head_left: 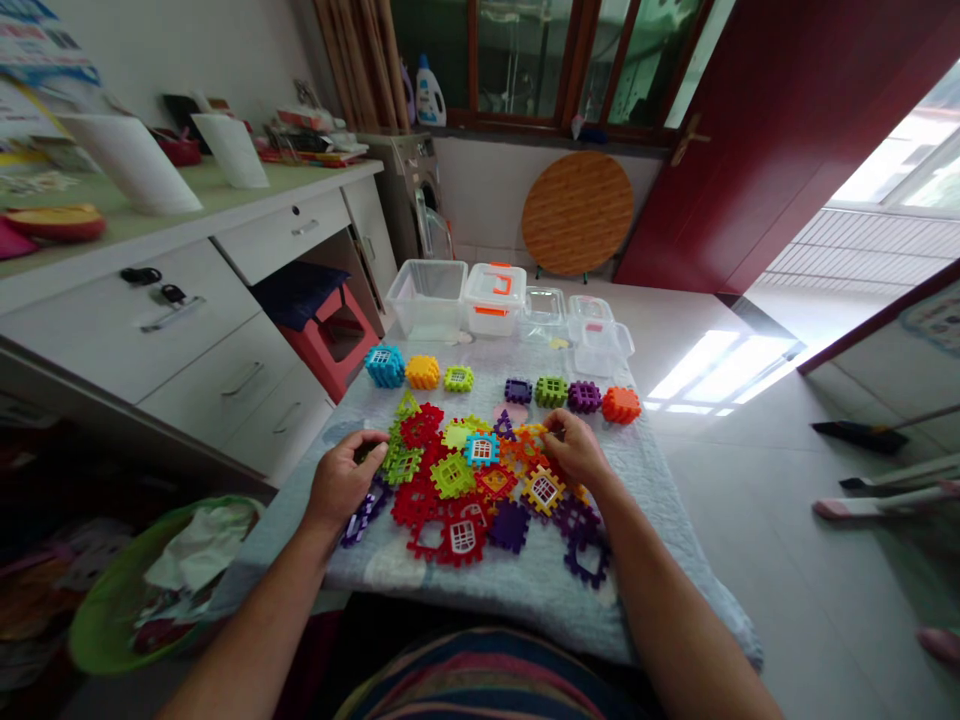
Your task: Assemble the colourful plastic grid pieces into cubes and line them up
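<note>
Work surface: a cloth-covered counter (660, 480). The loose panels (452, 475), toothed and mostly square, lie flat and overlapping in its middle and near part, between the person's two hands. This placement appears to suit handling: every panel falls within short reach, and flat panels with notched edges should stay put on cloth.

Left grip (341, 475): at the left margin of the pile, beside the green panels, fingers curled and thumb brought toward them. From where I stand, I cannot tell whether anything is held.

Right grip (577, 448): at the right margin of the pile, thumb and fingers drawn nearly together at a yellow panel (533, 430). Contact seems likely; whether the panel is pinched or merely touched, I cannot tell. The two forearms come in from opposite sides, which leaves the pile visible between them.

Beyond the pile stand compact toothed blocks. Left group: blue block (385, 368), yellow block (422, 372), small green block (459, 379). Right group: dark blue block (517, 391), green block (551, 391), purple block (584, 397), orange block (621, 405). Standing apart, mostly by colour, they presumably avoid mixing with the pile.

Far edge: an open transparent bin (427, 312) and an orange-handled box (495, 318), probably there to spare the near area.
</note>
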### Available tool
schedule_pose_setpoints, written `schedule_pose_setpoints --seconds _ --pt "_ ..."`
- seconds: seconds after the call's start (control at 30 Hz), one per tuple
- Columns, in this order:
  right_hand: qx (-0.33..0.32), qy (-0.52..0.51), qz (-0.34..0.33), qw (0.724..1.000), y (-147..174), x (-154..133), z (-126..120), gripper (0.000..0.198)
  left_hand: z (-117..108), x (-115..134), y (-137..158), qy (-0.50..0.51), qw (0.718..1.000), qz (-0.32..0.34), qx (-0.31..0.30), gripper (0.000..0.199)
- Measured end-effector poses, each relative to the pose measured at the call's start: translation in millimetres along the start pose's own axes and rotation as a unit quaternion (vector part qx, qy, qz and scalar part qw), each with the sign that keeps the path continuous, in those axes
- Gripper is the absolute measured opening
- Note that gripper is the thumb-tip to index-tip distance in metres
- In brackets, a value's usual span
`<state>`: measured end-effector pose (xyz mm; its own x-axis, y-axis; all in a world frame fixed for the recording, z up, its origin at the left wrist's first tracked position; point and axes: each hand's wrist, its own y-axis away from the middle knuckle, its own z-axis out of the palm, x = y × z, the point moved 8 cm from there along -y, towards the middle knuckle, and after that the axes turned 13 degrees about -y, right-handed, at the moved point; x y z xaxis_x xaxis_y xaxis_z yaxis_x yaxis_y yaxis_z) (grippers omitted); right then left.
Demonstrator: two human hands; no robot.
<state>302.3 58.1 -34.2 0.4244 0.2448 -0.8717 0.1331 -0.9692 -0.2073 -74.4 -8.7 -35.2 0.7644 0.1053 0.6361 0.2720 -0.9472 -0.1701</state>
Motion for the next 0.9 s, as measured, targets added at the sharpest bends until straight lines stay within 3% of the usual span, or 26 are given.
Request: schedule_pose_setpoints --seconds 0.17,0.33,0.6,0.73,0.9 --pt "0.056 -0.089 -0.004 0.994 2 8 -17 0.008 -2 2 0 0.034 0.999 -0.007 0.005 0.032" --pt "0.115 -0.059 -0.064 0.990 7 -8 -32 0.004 -1 -6 0 0.115 0.993 -0.033 0.015 0.045" --pt "0.117 -0.043 -0.106 0.987 13 -23 -32 0.006 -11 -2 -6 0.159 0.986 -0.033 0.048 0.049" --pt "0.076 -0.036 -0.119 0.989 16 -28 -24 0.015 -16 2 -11 0.087 0.996 -0.019 -0.010 0.043" --pt "0.061 -0.008 -0.097 0.993 19 -26 -21 0.016 -9 19 -11 -0.054 0.983 0.123 -0.128 0.044"
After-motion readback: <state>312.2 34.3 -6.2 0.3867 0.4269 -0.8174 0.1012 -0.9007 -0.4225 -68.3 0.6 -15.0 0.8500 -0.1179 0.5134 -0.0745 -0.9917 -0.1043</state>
